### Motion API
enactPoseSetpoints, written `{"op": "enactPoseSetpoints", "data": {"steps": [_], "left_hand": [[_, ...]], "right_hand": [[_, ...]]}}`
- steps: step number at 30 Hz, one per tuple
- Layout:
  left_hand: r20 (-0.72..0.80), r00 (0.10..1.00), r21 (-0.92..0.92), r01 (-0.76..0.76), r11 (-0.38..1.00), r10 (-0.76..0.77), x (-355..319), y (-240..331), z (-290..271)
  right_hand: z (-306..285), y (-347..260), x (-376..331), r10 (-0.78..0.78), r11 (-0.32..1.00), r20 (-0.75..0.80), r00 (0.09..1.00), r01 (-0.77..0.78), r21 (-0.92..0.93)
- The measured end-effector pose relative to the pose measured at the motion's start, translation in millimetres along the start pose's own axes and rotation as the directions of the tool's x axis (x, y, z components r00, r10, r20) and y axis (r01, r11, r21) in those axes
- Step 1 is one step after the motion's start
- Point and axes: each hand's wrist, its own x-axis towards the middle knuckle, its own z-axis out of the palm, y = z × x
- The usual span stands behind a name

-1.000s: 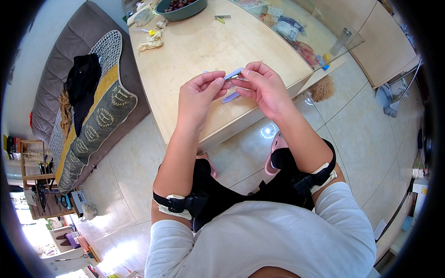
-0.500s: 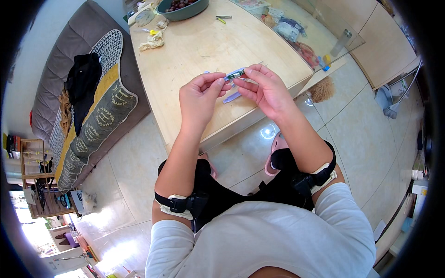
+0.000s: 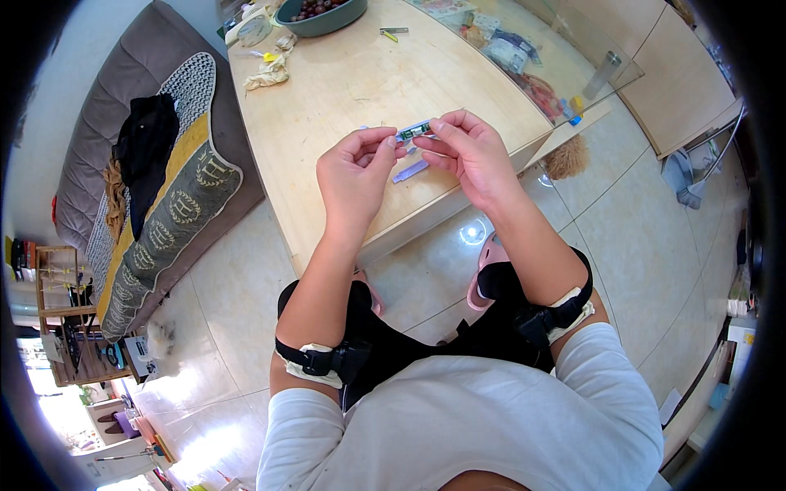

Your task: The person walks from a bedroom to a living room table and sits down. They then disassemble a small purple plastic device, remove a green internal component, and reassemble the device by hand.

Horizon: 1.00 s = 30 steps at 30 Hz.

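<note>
Over the table (image 3: 336, 90), near its front edge, I hold a small slim device (image 3: 415, 131) with a green circuit board and a silvery part set in a pale lilac casing. Its left end is pinched between thumb and fingers of my left hand (image 3: 357, 168). At the opposite end, the thumb and fingertips of my right hand (image 3: 478, 160) grip it. On the tabletop just below lies a flat lilac plastic piece (image 3: 411, 171). Small light bits beside it are partly hidden by my fingers.
A green bowl of dark round fruit (image 3: 321, 16) stands at the table's far edge. Crumpled cream gloves (image 3: 268, 72) lie far left, a small metal tool (image 3: 394, 31) behind. A glass-topped unit (image 3: 540, 49) adjoins at right; a grey sofa (image 3: 90, 106) stands left.
Both hands have shifted very slightly, and the device has tilted so that more of its circuit board shows. The grip of each hand stays the same.
</note>
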Motion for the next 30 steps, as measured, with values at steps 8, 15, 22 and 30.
{"op": "enactPoseSetpoints", "data": {"steps": [8,15,22,30], "left_hand": [[-0.102,0.992,0.060,-0.074,0.995,0.080,-0.8,-1.3,5.7],[-0.128,0.986,0.070,-0.096,0.993,0.104,-1.3,-1.5,6.7],[-0.093,0.990,0.034,-0.101,0.994,0.104,-1.7,-3.5,6.7],[-0.139,0.966,0.198,-0.188,0.962,0.217,-2.6,-8.7,9.5]], "right_hand": [[0.9,0.9,-0.7,-0.028,0.999,-0.007,1.000,0.028,-0.041],[0.9,1.1,-1.4,-0.093,0.990,-0.005,0.996,0.092,-0.104],[-0.3,1.0,0.4,-0.019,0.999,-0.040,0.999,0.020,0.035],[11.8,4.6,-8.4,-0.433,0.806,-0.028,0.901,0.373,-0.460]]}}
